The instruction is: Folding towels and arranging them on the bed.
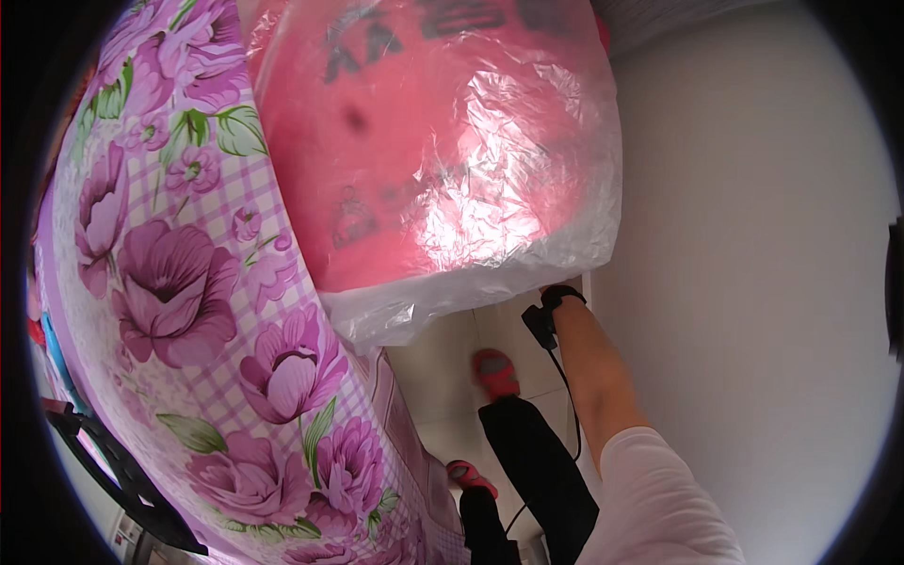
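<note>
A large pink-red object in clear crinkled plastic wrap (367, 169) fills the upper middle of the view; dark writing shows through the wrap. My right forearm reaches up beneath its lower right edge, with a black strap and a small cabled device at the wrist. The wrap hides my right hand, so whether it grips anything cannot be seen. My left hand is out of view. Left of the wrapped object lies a bed with a purple floral, checked cover (176, 296).
A pale wall (741, 247) rises close on the right. Below, my feet in red shoes (496, 374) stand on a light tiled floor (438, 381) between bed and wall. A black plastic item (123, 480) is at the lower left.
</note>
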Tool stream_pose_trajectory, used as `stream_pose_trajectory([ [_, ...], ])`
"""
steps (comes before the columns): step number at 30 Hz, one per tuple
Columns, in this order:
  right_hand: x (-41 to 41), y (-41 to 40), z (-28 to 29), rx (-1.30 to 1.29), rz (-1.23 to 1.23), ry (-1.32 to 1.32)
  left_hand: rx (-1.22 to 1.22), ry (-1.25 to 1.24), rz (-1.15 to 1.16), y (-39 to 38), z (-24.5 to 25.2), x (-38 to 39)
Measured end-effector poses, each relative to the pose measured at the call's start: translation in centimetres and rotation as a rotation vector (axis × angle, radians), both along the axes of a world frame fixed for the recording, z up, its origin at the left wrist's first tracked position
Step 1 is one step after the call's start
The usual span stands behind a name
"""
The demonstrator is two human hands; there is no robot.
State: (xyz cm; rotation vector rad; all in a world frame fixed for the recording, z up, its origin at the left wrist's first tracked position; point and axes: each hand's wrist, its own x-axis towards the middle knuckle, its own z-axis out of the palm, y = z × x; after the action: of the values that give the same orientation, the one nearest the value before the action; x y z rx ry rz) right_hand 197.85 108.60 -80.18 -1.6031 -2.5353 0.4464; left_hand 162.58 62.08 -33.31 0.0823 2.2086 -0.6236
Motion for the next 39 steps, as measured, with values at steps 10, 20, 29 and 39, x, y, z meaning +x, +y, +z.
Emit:
stream_pose_trajectory([
  [10,2.4,1.5,-4.0,-0.273,-0.078,-0.050,-0.085,-0.025,-0.012,1.2,-0.9,-0.4],
  [20,3.8,-3.2,-0.2,-0.494,-0.145,0.092,-0.049,-0.028,-0.002,0.1,0.1,0.2],
  [29,5.2,-9.6,18.3,-0.774,-0.447,0.053,0.124,0.013,0.020,-3.4,1.5,0.0],
  [39,3.9,-11.0,45.6,-1.124,-0.611,0.447,0.287,-0.057,0.466,-0.3,2.5,0.0],
])
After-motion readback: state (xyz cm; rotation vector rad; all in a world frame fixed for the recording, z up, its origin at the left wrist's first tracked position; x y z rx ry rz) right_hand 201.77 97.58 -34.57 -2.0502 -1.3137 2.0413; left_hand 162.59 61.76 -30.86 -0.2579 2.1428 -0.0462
